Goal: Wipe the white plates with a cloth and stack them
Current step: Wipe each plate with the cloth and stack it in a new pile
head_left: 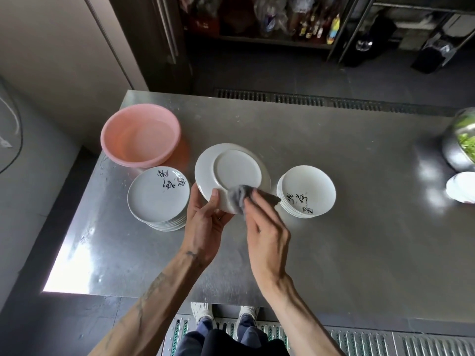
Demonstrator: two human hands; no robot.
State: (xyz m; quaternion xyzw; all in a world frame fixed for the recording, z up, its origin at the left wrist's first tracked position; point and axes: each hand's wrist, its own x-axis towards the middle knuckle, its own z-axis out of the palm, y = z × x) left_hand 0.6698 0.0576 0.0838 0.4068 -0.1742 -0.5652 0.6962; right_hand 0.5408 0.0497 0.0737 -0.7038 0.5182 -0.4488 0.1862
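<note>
The left hand (205,222) is gripping the plate (231,173) by its near rim, tilting its underside up above the table (334,240), between the left stack (156,199) and the right stack (308,191), so the right hand (267,227), pinching the cloth (240,199), is wiping its base

Upturned plate (237,170), grey cloth (239,199) on rim, between left stack (157,199) and right stack (307,191)

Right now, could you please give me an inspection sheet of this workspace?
Surface: stainless steel table, bare metal with glare patches.
Job's things: held plate, underside up; left stack and right stack of white plates; grey cloth on the held plate's rim.
Clutter: pink basin; metal bowl of greens at the right edge.
Hands: left hand grips the held plate; right hand holds the grey cloth.
Cables: nothing seen.
Surroundings: bottles on a shelf; floor grate.
</note>
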